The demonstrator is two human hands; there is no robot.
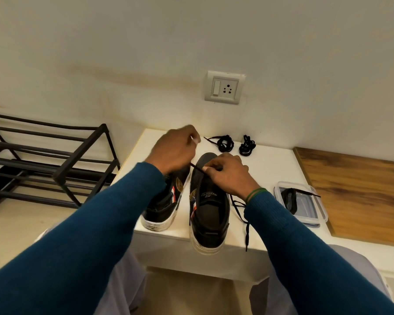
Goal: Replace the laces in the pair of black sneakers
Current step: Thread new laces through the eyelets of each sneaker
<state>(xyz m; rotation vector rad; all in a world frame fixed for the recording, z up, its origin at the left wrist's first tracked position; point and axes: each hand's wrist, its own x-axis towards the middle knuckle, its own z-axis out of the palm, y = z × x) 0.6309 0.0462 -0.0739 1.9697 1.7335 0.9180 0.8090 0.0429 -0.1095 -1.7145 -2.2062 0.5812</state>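
Observation:
Two black sneakers stand side by side on a white table [271, 164], heels toward me. My right hand [228, 173] rests over the right sneaker [208, 212] and pinches a black lace [197, 168] near the eyelets. My left hand [175, 148] hovers above the left sneaker [166, 201], fingers closed on the same lace's other stretch. More of that lace [243, 214] trails off the shoe's right side and hangs over the table's front edge. Two coiled black laces [224, 143] [247, 145] lie at the back of the table.
A clear plastic box [305, 201] with another black lace in it sits to the right, beside a wooden board [355, 192]. A black metal shoe rack [46, 160] stands on the left. A wall socket [224, 87] is above the table.

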